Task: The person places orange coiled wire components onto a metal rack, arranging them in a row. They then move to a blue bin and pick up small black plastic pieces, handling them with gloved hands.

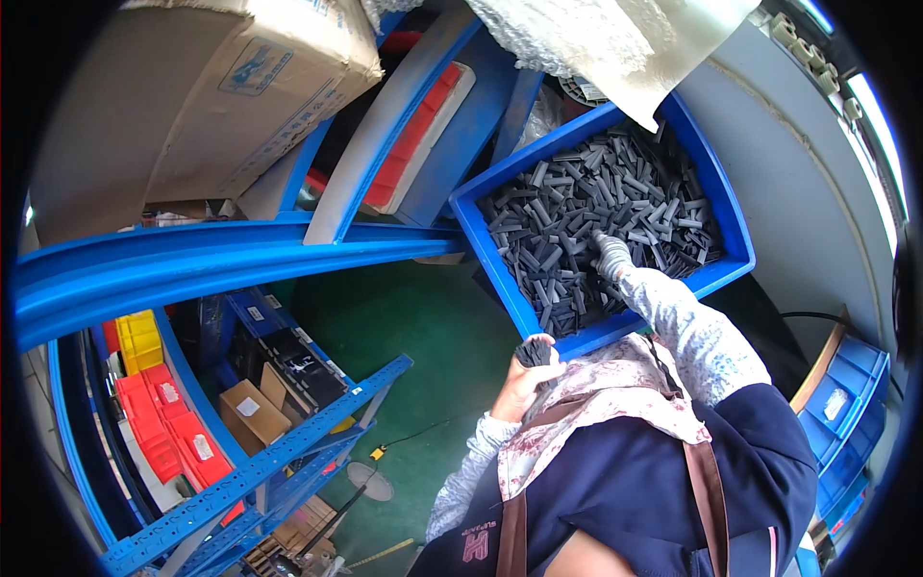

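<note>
A blue plastic bin (527, 321) holds a heap of short, dark grey strip-like pieces (615, 202). My right hand (611, 258), in a grey-and-white striped glove, reaches over the bin's near side into the heap. Its fingers are drawn together at the pieces; whatever lies between the fingertips is too small to make out. Just outside the bin's near left corner, my left hand (531, 377) is closed round a bundle of dark grey strips (534, 352), their ends facing up. Patterned sleeves cover both forearms.
Blue rack beams (240, 260) run along the left, with a large cardboard box (202, 106) above. Red bins (163, 423) and a yellow bin (139, 341) stand on lower shelving. White foam sheeting (615, 48) overhangs the bin's far edge. Blue bins (846, 385) stand at right.
</note>
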A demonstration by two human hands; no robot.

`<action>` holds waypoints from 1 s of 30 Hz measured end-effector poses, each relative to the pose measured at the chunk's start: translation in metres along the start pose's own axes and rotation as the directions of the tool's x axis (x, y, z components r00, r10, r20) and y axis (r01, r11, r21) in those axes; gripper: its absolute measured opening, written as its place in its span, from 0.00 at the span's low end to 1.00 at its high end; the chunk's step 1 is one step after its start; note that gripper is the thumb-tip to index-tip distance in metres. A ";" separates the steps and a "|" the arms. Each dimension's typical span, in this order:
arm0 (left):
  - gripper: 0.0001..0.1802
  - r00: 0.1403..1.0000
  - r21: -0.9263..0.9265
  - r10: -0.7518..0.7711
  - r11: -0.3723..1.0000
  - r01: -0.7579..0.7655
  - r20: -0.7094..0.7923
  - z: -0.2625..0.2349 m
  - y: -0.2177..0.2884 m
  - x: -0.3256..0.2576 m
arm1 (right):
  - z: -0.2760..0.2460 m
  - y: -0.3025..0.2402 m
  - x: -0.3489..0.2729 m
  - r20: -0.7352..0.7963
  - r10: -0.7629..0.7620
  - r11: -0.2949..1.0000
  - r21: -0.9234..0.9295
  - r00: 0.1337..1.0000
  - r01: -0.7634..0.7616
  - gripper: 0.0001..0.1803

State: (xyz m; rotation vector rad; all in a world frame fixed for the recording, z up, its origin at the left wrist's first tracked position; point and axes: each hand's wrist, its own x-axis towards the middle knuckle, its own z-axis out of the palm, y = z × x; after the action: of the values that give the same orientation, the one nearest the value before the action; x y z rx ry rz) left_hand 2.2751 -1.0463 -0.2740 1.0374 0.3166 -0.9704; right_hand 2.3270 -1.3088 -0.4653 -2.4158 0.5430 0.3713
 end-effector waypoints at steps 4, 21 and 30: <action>0.20 1.000 0.036 0.002 0.999 -0.001 -0.018 0.002 0.026 0.012 | -0.042 -0.007 -0.014 -0.180 0.143 0.766 0.643 0.973 0.007 0.21; 0.20 0.970 -0.161 0.118 0.983 -0.084 0.214 0.031 0.051 0.095 | -0.129 -0.096 -0.113 0.156 -0.095 0.049 0.987 0.983 -0.152 0.18; 0.15 0.973 -0.185 0.110 0.980 -0.072 0.203 0.057 0.065 0.084 | -0.133 -0.117 -0.120 0.094 -0.060 0.134 0.987 0.994 -0.085 0.26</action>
State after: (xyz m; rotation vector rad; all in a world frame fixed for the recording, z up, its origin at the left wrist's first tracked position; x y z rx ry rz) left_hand 2.3627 -1.1278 -0.2602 0.7721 0.1728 -0.9430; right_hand 2.2931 -1.2743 -0.2567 -0.9956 0.5007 0.0498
